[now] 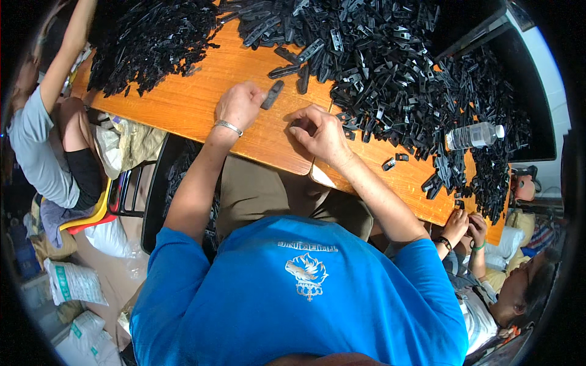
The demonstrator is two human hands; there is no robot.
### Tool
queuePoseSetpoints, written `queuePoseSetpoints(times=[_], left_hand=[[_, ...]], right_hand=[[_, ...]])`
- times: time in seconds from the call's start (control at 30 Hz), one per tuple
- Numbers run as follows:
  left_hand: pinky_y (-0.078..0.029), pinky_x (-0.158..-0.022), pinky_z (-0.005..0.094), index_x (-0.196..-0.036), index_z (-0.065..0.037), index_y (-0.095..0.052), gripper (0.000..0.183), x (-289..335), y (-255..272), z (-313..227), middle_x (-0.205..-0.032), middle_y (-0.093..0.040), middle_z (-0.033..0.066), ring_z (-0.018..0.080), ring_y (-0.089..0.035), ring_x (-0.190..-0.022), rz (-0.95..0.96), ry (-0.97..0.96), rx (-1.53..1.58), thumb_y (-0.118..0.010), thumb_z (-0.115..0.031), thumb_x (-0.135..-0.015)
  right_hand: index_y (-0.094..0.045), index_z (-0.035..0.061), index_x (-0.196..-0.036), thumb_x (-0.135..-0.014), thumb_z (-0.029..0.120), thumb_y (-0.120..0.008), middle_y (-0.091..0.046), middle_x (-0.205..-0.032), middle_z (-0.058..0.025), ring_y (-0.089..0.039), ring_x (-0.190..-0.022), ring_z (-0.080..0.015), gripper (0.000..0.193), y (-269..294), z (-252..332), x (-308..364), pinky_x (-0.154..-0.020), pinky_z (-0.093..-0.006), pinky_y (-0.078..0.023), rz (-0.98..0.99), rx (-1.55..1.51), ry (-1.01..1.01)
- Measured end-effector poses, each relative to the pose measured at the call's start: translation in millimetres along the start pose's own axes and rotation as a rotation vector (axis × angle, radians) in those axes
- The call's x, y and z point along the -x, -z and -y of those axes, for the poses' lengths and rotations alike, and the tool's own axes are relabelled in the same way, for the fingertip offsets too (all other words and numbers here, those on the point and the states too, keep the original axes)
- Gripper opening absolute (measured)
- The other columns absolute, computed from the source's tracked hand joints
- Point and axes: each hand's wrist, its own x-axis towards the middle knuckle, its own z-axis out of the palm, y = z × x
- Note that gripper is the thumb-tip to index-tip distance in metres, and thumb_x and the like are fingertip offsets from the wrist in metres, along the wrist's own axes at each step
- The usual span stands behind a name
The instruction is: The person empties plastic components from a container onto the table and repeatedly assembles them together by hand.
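My left hand (239,105), with a metal bracelet at the wrist, is closed in a pinch at the edge of a long, narrow black plastic part (272,95) over the wooden table. My right hand (323,133) is beside it to the right, its fingers curled together low over the tabletop. Something small and dark shows among those fingers, but its kind is hidden. A few more long black parts (303,79) lie just beyond my hands, at the near edge of a large heap of black plastic parts (378,67).
Another heap of small black pieces (155,43) covers the table's far left. A clear plastic bottle (475,136) lies on the heap at right. One person's hands (456,227) work at the table's right end; another person (46,140) sits at left, near white sacks (74,282).
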Motion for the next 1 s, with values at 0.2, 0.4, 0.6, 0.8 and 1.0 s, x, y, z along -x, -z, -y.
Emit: queuePoseSetpoints(times=[0.2,0.4,0.6,0.8,1.0], left_hand=[[-0.058,-0.082,0.0457,-0.105,-0.009,-0.075,0.012,8.2,9.3,-13.7,-0.102,-0.072,0.0101,0.0333,-0.069,-0.093,-0.241,-0.387,-0.172,-0.068,-0.009,-0.096],[-0.056,-0.094,0.0452,-0.108,-0.011,-0.077,0.021,-2.4,12.6,-17.2,-0.113,-0.062,0.0083,0.0335,-0.061,-0.109,-0.138,-0.762,-0.395,-0.072,-0.002,-0.09],[-0.053,-0.094,0.0459,-0.11,-0.005,-0.076,0.029,28.5,16.2,-6.1,-0.111,-0.067,0.0115,0.0339,-0.063,-0.108,-0.083,-0.592,-0.076,-0.084,-0.007,-0.082],[-0.054,-0.09,0.0457,-0.098,-0.007,-0.078,0.021,27.7,6.5,11.5,-0.101,-0.068,0.0094,0.0338,-0.064,-0.103,-0.144,-0.501,-0.027,-0.087,-0.011,-0.079],[-0.054,-0.086,0.0431,-0.097,-0.003,-0.078,0.025,28.0,3.8,18.2,-0.098,-0.069,0.01,0.033,-0.065,-0.099,-0.177,-0.527,0.019,-0.089,-0.012,-0.077]], right_hand=[[-0.077,0.0054,-0.108,-0.084,0.007,-0.08,-0.071,-0.098,-0.0164,-0.074,-0.088,-0.0382,0.025,4.6,-0.5,9.4,-0.077,-0.045,-0.06,-0.018,0.254,0.13],[-0.077,0.0064,-0.109,-0.082,0.009,-0.08,-0.07,-0.101,-0.0176,-0.073,-0.093,-0.0395,0.027,8.5,8.9,1.7,-0.081,-0.0478,-0.06,0.154,0.507,0.05],[-0.078,0.0062,-0.109,-0.085,0.013,-0.083,-0.07,-0.101,-0.0175,-0.073,-0.091,-0.0399,0.026,15.1,3.0,-7.9,-0.079,-0.0486,-0.059,0.066,0.343,0.057],[-0.079,0.004,-0.105,-0.085,0.012,-0.085,-0.068,-0.101,-0.0167,-0.072,-0.089,-0.0412,0.023,-4.4,2.9,-31.3,-0.078,-0.0493,-0.059,-0.106,0.276,0.119],[-0.078,0.0065,-0.109,-0.081,0.009,-0.086,-0.068,-0.096,-0.0135,-0.071,-0.085,-0.0388,0.029,-9.0,-9.9,-40.1,-0.073,-0.0464,-0.057,-0.058,0.326,0.195]])
